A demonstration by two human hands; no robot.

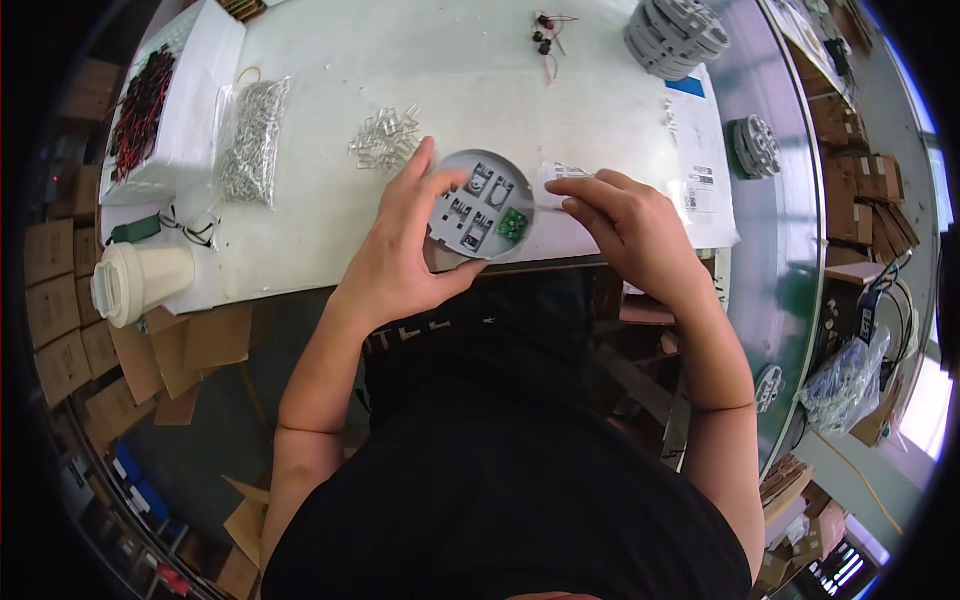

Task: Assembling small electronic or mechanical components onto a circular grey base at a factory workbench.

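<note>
My left hand grips a round grey plastic housing by its rim, thumb below and fingers above. The housing is tilted with its open inside facing up. Moulded slots show in it, and a small green circuit board sits at its lower right. Just right of the rim, my right hand is closed in a pinch. Something thin and pale shows at its fingertips, too small to name. Beyond the left hand lies a loose pile of small shiny metal pieces on the white table.
To the left are a clear bag of metal pieces, a white foam box with black-and-red wired parts, glasses and a cream cup. Grey housings stand stacked at the far right, near small black parts with red wires.
</note>
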